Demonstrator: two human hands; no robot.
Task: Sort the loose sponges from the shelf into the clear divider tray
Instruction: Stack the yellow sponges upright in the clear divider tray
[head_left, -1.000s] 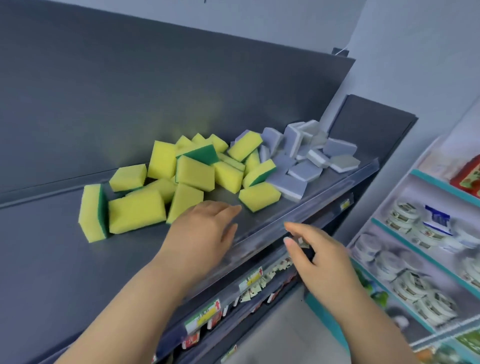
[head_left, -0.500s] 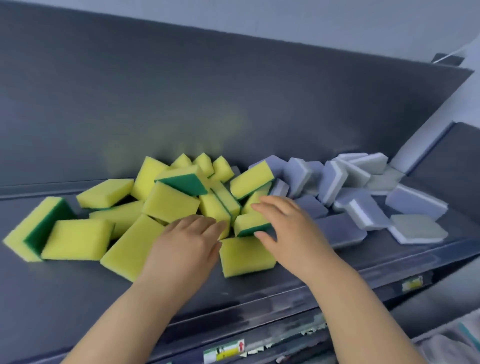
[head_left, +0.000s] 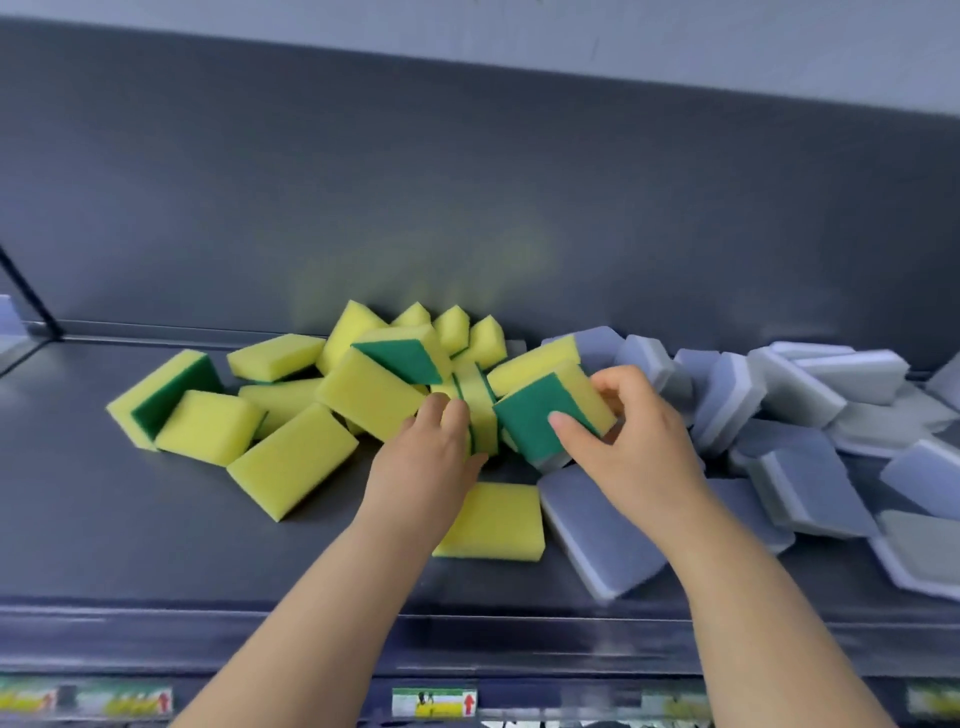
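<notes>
Head: shelf (head_left: 130, 545) holds loose sponges (head_left: 291, 457) — right fingers (head_left: 618, 382) pinch green-faced sponge (head_left: 530, 415), left fingers (head_left: 454, 415) grip upright sponge (head_left: 480, 410).

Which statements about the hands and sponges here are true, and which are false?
1. The right hand grips a green-faced sponge. True.
2. The left hand holds a grey sponge. False: it grips an upright sponge, which is yellow and green.
3. The grey sponges lie to the right of the yellow sponges. True.
4. Every sponge stands in a neat row. False: they lie in a loose heap on the shelf.
</notes>
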